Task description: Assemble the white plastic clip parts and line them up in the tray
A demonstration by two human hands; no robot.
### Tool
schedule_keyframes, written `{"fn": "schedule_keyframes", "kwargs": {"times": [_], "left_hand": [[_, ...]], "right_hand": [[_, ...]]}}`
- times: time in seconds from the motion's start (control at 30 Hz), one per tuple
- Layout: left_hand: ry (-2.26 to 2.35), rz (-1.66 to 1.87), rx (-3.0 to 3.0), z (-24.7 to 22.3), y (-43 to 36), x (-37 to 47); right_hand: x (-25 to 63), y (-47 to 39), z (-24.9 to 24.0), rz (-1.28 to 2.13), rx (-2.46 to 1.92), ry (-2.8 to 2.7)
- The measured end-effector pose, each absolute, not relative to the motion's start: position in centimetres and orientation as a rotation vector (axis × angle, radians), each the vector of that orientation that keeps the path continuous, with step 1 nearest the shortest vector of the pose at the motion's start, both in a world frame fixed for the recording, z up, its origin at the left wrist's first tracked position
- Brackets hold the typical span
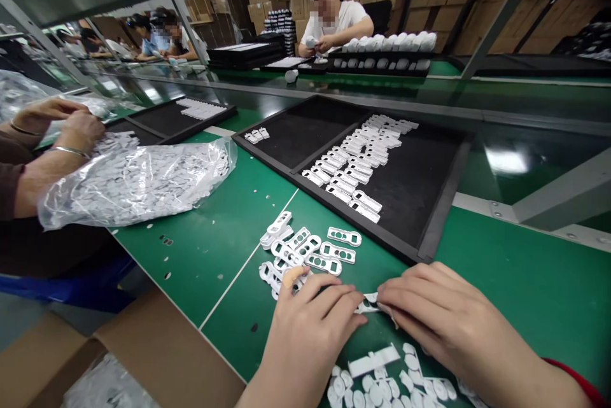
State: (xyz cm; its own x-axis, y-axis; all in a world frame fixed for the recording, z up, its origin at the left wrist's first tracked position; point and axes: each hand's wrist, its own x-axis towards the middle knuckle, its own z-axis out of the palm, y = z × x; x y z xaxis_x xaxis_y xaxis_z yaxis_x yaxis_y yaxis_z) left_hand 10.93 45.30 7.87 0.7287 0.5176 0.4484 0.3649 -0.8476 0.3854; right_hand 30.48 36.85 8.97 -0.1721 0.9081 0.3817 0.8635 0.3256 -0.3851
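Observation:
Between my two hands, just above the green tabletop, is a white plastic part with round holes. My left hand pinches its left end with thumb and fingers; a tan wrap covers one fingertip. My right hand closes on the other end, its fingers hiding that side. Beyond my left hand lies a loose pile of similar white holed parts, with several single ones beside it. Nearer me, below my hands, small round white pieces are heaped with a longer white strip.
A black divided tray holds rows of white parts. At left, a co-worker's hands work behind a clear bag of white parts. An open carton stands below the table edge. Another person sits across the bench.

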Motion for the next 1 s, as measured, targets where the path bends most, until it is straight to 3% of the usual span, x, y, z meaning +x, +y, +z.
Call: {"fn": "schedule_keyframes", "kwargs": {"times": [0.17,0.43,1.0], "left_hand": [[0.702,0.798,2.629,7.7,45.0,10.9],[0.697,0.782,2.638,7.7,44.8,10.9],[0.689,0.826,2.718,7.2,44.5,10.6]], "right_hand": [[30.2,37.0,9.0,0.169,-1.591,-2.057],[29.8,37.1,9.4,-0.087,-1.475,-2.129],[29.7,36.4,9.5,-0.208,-1.570,-2.170]]}}
